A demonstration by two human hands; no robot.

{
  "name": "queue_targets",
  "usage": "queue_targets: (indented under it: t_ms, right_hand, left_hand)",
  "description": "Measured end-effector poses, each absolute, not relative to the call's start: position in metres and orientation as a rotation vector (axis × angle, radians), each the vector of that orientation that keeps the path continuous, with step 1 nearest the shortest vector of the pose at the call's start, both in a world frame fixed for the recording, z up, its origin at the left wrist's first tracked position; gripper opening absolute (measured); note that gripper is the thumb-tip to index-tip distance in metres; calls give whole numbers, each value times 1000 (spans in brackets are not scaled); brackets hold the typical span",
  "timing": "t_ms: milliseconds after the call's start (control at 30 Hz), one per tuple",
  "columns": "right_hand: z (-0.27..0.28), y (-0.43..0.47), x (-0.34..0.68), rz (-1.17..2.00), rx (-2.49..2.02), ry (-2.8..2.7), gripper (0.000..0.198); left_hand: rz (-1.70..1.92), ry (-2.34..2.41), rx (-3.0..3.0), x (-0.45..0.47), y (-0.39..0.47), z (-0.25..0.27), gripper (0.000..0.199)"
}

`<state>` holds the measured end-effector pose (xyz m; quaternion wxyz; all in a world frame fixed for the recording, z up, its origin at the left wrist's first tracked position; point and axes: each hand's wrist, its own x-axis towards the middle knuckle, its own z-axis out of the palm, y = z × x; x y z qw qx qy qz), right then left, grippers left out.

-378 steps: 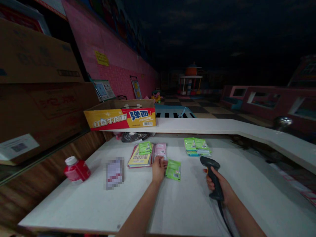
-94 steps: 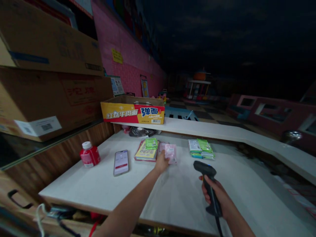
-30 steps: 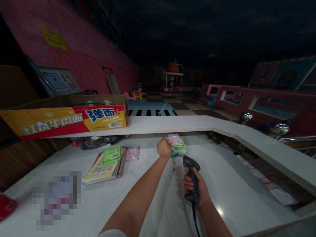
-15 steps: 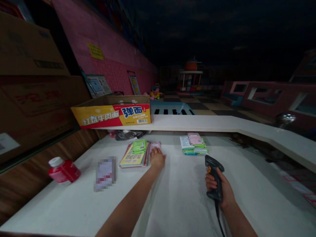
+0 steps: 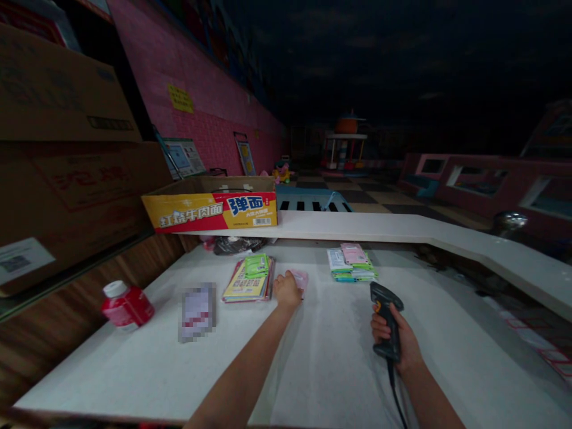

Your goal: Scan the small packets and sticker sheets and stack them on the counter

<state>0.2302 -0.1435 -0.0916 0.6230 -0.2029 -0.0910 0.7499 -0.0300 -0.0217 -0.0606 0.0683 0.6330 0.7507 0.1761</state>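
- Since the frame half a second ago, the pink packet (image 5: 302,280) is shifting rightward, away from the booklet stack (image 5: 241,290); the left hand (image 5: 287,290) is moving along with it.
- Left hand: covering the packet's left edge; the fingertips are hiding, so whether they are pinching it or only pressing on it, I cannot tell; the packet is lying over the white counter (image 5: 170,375), between the booklet stack and the packet pile (image 5: 353,275).
- Right hand (image 5: 407,348): wrapping its fingers around the handle of the black scanner (image 5: 385,296); the scanner's head is pointing up and leftward; its cable (image 5: 394,387) is trailing down toward the near edge.
- Packet pile: sitting beyond the scanner; another pink packet is lying on top of green and white ones.
- Booklet stack: bearing green packets (image 5: 256,266) on its far part; a pixelated phone (image 5: 196,313) is lying to its left; a red bottle (image 5: 129,307) is resting farther left.
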Motion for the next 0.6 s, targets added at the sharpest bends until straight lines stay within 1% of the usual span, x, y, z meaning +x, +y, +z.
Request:
queue_targets:
  t_ms: [33, 67, 100, 200, 267, 400, 600]
  right_hand:
    - [-92, -143, 230, 1714, -487, -235, 30]
    - [-91, -143, 229, 1701, -512, -261, 32]
    - [-91, -143, 228, 1686, -541, -286, 34]
    - [-88, -143, 220, 1620, -685, -346, 38]
    - [-84, -145, 209, 1550, -862, -414, 39]
    - [-70, -156, 177, 1462, -1176, -659, 48]
    - [-52, -181, 140, 1513, -1243, -913, 50]
  left_hand:
    - [598, 2209, 1875, -32, -22, -64, 58]
    - [681, 2141, 1843, -34, -24, -68, 59]
    - [792, 2059, 1821, -38, -25, -72, 55]
    - [1134, 1831, 1812, -51, -30, -87, 25]
    - [1295, 1709, 1814, -58, -32, -95, 13]
    - [1476, 1557, 1717, -62, -31, -105, 8]
    - [1502, 1564, 1696, -61, -29, -109, 7]
